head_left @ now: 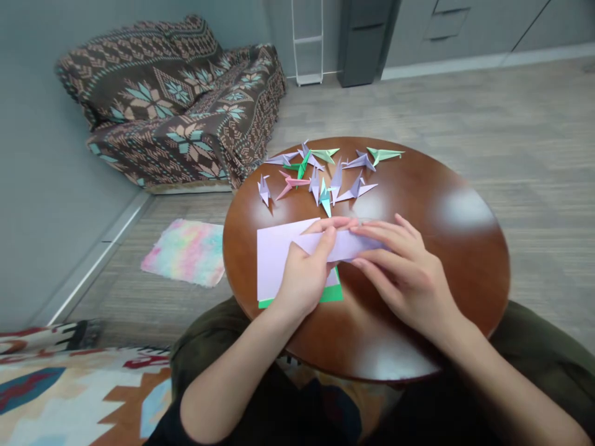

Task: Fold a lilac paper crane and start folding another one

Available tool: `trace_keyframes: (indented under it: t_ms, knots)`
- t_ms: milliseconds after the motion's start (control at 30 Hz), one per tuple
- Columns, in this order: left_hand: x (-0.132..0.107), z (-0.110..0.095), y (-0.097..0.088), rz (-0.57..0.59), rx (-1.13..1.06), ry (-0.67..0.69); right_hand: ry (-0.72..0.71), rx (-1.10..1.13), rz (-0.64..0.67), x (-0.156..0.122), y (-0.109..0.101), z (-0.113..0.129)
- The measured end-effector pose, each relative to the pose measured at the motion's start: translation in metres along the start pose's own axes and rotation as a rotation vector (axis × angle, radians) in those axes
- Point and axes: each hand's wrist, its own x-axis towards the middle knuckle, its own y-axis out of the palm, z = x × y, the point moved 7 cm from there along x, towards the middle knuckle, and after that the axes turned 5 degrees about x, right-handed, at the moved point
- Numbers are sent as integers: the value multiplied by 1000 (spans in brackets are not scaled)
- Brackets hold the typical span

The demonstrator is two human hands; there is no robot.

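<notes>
The left hand [304, 275] pinches a lilac paper sheet [279, 260] between thumb and fingers, close to the near edge of a round wooden table [446, 291]; the right hand [400, 272] lies along the sheet's folded strip, fingers lightly curled, though whether it grips cannot be told; a green paper sheet [332, 294] sits beneath the lilac; farther on stand origami cranies of lilac, green and pink [320, 176]; beyond the table, a tie-dye cloth [186, 253] lies on the floor; a sofa under a patterned throw [171, 105] sits farthest.
</notes>
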Motion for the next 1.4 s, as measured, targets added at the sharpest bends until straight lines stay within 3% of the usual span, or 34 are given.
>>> trace_keyframes:
  t_ms: [133,300,400,567,767,1233,1400]
  knots:
    - [2,0,-4,40,109,-9,75,36,42,3,-9,-5]
    - [-2,-2,6,242,57,-156,237,161,69,8,-30,-18]
    - [-1,-15,1,293,125,-78,378,255,99,8,-40,-31]
    - [2,-23,-8,288,453,-12,392,257,152,8,-47,-34]
    - [0,-27,-3,237,664,144,342,170,356,2,-32,-28]
    - [2,-24,-7,216,492,43,445,281,377,2,-31,-29]
    - [7,-27,-14,58,295,70,541,304,312,2,-35,-33]
